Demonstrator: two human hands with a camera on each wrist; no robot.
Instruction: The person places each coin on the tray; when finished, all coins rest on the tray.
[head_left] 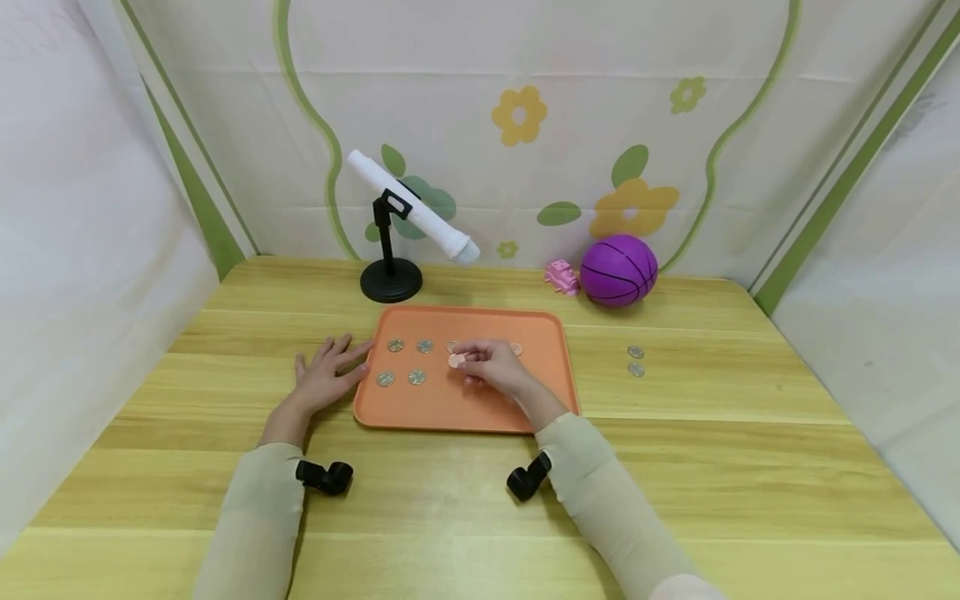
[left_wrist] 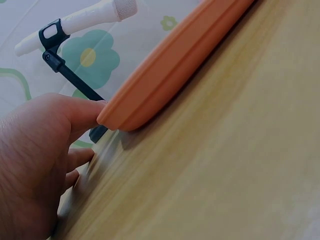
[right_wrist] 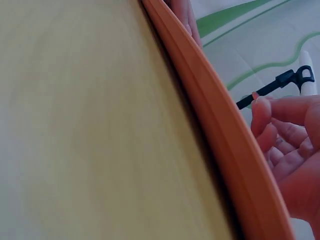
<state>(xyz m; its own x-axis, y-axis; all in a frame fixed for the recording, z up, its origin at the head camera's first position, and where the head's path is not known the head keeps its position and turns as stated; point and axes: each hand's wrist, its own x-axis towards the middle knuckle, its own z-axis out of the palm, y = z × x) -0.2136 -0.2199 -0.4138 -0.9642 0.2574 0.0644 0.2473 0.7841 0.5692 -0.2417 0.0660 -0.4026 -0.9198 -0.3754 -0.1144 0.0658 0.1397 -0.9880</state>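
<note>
Over the orange tray (head_left: 442, 417), my right hand (head_left: 491, 365) pinches a coin (head_left: 457, 361) between thumb and fingertips. In the right wrist view these curled fingers (right_wrist: 262, 117) show above the tray's rim (right_wrist: 220, 117). Several silvery coins lie flat on the tray, among them a coin (head_left: 395, 345) at the back left and a coin (head_left: 417, 377) in the front row. Another coin (head_left: 516, 349) lies behind the right hand, partly covered. My left hand (head_left: 326, 379) rests on the table with fingers spread, thumb and forefinger at the tray's left rim (left_wrist: 150, 75).
Two coins, one a near coin (head_left: 636, 369), lie on the wooden table (head_left: 720, 433) right of the tray. Behind stand a white microphone (head_left: 412, 207) on a black stand (head_left: 391, 281), a small pink toy (head_left: 562, 277) and a purple ball (head_left: 618, 271). A patterned curtain hangs behind.
</note>
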